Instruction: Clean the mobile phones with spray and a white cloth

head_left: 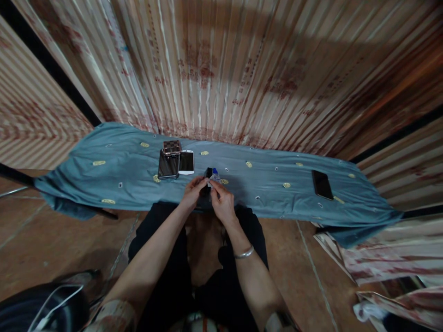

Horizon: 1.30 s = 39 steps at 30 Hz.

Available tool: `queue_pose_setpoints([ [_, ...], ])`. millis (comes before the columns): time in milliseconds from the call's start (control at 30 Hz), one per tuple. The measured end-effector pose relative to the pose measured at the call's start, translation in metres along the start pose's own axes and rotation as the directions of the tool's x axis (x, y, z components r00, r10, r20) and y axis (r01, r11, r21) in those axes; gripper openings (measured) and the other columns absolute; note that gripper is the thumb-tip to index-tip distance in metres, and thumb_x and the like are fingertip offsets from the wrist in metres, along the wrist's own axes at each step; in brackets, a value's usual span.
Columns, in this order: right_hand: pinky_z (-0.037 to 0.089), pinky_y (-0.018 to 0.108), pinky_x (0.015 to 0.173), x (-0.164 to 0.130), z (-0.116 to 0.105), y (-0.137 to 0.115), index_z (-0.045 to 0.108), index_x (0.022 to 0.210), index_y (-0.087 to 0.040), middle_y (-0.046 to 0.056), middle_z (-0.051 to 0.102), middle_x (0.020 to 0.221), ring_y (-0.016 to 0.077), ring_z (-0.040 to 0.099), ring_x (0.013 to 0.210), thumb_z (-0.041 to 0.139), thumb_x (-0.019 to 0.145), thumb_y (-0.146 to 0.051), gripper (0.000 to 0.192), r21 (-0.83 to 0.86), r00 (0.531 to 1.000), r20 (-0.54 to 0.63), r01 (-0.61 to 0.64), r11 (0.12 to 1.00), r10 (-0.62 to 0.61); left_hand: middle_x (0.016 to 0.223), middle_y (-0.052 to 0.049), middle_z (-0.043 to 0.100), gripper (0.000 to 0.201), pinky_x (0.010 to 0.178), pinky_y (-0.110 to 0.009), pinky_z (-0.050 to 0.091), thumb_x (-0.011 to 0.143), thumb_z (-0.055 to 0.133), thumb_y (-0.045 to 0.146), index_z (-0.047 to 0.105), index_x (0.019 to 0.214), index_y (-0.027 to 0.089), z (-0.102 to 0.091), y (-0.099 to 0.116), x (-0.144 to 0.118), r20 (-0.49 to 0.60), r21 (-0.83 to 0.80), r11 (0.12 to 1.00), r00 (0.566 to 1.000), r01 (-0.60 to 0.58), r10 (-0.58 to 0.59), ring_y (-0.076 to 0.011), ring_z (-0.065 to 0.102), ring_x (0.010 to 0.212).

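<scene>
Over the front edge of the cloth-covered table, my left hand (194,191) and my right hand (223,202) are close together with fingers pinched. Between the fingertips is a small, crinkled, blue and whitish packet (215,175), which looks like thin plastic. A small black object (208,173) sits right behind and beside it, partly covered by my fingers; its kind is unclear. To the left of my hands lie a dark phone (168,165), a white-framed phone (187,162) and a brown checkered box-like item (172,147) at the dark phone's far end.
A teal cloth (270,193) with yellow prints covers the long, narrow table. Another black phone (322,185) lies towards its right end. Pleated curtains (221,69) hang behind, and dark poles (51,64) run along the sides. A white cable (55,302) rests on a dark item at lower left.
</scene>
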State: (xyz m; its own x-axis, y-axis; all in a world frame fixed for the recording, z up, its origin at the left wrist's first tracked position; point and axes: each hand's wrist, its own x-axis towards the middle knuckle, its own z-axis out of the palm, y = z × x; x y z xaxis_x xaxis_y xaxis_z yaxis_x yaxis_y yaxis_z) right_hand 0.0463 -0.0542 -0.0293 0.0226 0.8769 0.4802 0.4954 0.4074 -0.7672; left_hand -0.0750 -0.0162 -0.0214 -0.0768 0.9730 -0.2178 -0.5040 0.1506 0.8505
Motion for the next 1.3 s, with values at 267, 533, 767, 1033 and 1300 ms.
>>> queue_pose_setpoints([
  [267,0.055,0.034,0.108,0.006,-0.004,0.007,0.073,0.125,-0.021,0.008,0.077,0.126,0.0202,0.072,0.119,0.046,0.096,-0.018,0.04,0.003,0.999,-0.033,-0.034,0.999,0.034,0.074,-0.001,0.073,0.042,0.069,-0.027,0.047,0.045,0.097,0.031,0.077,0.08,0.017,0.0,0.0,-0.005,0.033,0.103,0.994,0.999,0.04,-0.043,-0.0144,0.062,0.07],
  [533,0.052,0.037,0.112,0.004,-0.008,0.011,0.074,0.124,-0.023,0.007,0.075,0.128,0.0205,0.07,0.123,0.047,0.093,-0.014,0.042,-0.016,1.0,0.018,0.01,1.0,-0.01,0.073,-0.001,0.071,0.043,0.073,-0.03,0.047,0.042,0.096,0.029,0.075,0.078,0.018,0.002,0.0,-0.002,0.047,0.145,0.989,0.999,-0.002,-0.005,-0.0172,0.062,0.073],
  [767,0.052,0.039,0.113,0.004,-0.009,0.016,0.072,0.128,-0.023,0.007,0.074,0.131,0.0219,0.067,0.126,0.047,0.093,-0.016,0.044,-0.071,1.0,-0.004,-0.009,0.997,0.009,0.075,0.001,0.072,0.041,0.08,-0.031,0.049,0.041,0.094,0.027,0.075,0.076,0.021,0.002,0.001,-0.004,0.132,0.244,0.965,0.989,-0.094,0.063,-0.0181,0.062,0.076],
  [1033,0.053,0.037,0.109,0.011,-0.017,0.019,0.073,0.125,-0.023,0.006,0.076,0.127,0.0218,0.07,0.121,0.043,0.092,-0.02,0.044,0.015,0.993,-0.075,-0.093,0.996,0.093,0.077,0.0,0.073,0.038,0.079,-0.03,0.048,0.047,0.09,0.024,0.079,0.084,0.021,-0.003,0.0,-0.008,0.202,0.337,0.936,0.979,-0.104,0.036,-0.0182,0.064,0.074],
  [1300,0.056,0.035,0.099,0.018,-0.023,0.024,0.078,0.11,-0.023,0.003,0.081,0.111,0.0225,0.074,0.108,0.047,0.088,-0.028,0.039,0.167,0.974,-0.114,-0.177,0.97,0.197,0.082,-0.001,0.077,0.045,0.084,-0.033,0.051,0.045,0.091,0.02,0.081,0.088,0.022,-0.003,0.003,-0.01,0.238,0.35,0.932,0.971,-0.093,0.008,-0.0208,0.068,0.079],
])
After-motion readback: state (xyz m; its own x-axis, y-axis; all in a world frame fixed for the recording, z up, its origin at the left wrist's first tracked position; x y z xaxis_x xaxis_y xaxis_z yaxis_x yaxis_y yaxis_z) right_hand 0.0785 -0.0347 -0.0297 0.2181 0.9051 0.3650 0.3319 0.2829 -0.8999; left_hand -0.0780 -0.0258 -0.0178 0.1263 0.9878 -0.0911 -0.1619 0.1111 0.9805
